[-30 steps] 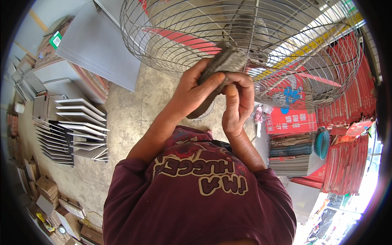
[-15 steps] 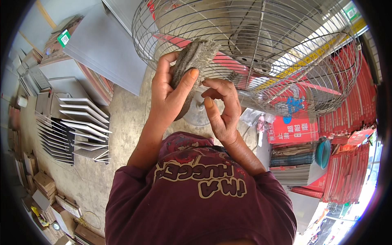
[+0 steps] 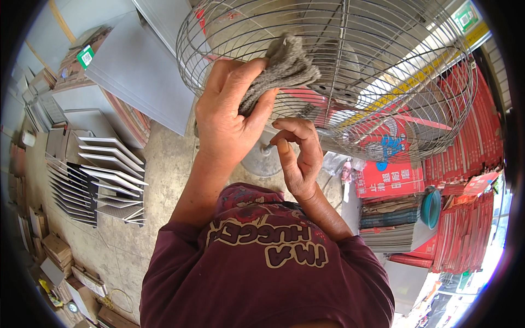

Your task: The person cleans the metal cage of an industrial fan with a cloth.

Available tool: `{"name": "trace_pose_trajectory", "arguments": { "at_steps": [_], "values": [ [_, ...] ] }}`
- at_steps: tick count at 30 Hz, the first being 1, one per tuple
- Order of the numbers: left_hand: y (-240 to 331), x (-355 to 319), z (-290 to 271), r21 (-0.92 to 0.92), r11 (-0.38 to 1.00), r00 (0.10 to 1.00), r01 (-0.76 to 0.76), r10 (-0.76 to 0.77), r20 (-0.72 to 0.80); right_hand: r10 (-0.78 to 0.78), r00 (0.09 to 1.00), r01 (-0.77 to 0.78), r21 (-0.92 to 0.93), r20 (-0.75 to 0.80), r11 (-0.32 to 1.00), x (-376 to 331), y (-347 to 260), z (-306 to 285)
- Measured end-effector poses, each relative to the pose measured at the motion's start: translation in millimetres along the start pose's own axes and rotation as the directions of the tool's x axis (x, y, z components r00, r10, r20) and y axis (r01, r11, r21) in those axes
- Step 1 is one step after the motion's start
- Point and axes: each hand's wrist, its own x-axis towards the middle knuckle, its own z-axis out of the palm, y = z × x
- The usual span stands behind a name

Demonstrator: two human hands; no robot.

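Observation:
A large round wire fan guard (image 3: 383,82) fills the upper middle and right, with a grey hub and red blades behind the wires. My left hand (image 3: 227,117) grips a grey cloth (image 3: 284,68) and presses it against the guard's lower left part. My right hand (image 3: 298,156) is just below the guard, fingers curled, its fingertips hooked on the lower wires. The fan's round base (image 3: 262,161) shows on the floor between my two hands.
Grey flat panels (image 3: 136,71) lean at the upper left, with a rack of slanted grey sheets (image 3: 104,175) below them. Stacks of red boxes (image 3: 470,180) line the right side. Cardboard boxes (image 3: 60,257) lie at the lower left on the concrete floor.
My left hand has moved the cloth leftward and up along the guard's lower rim. My right hand has let go of the cloth and dropped to the lower wires.

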Motion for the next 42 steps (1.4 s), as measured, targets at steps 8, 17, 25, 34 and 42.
{"name": "trace_pose_trajectory", "arguments": {
  "at_steps": [8,17,25,34,42],
  "values": [
    [-13.7,-7.5,-15.3,0.055,0.998,0.998,0.039,-0.036,-0.046,0.003,1.0,-0.003,-0.003,-0.016,1.0,-1.4,4.1,-1.1],
    [3.6,20.1,-0.5,-0.009,0.994,0.989,-0.107,0.105,-0.103,0.026,1.0,-0.026,-0.006,-0.01,1.0,-0.3,2.7,-1.2],
    [-13.0,9.7,-17.1,0.118,0.993,0.992,-0.007,0.022,-0.126,0.026,1.0,-0.026,-0.003,0.003,1.0,-2.1,3.7,-3.1],
    [5.6,40.0,-18.6,0.131,0.98,0.969,-0.149,0.171,-0.181,0.04,0.999,-0.04,0.013,0.036,0.999,-2.3,2.1,-2.3],
    [20.3,66.1,-12.6,0.14,0.975,0.98,-0.173,0.184,-0.071,-0.112,0.98,0.075,-0.213,-0.165,0.974,24.6,-5.7,-20.5]
  ]
}}
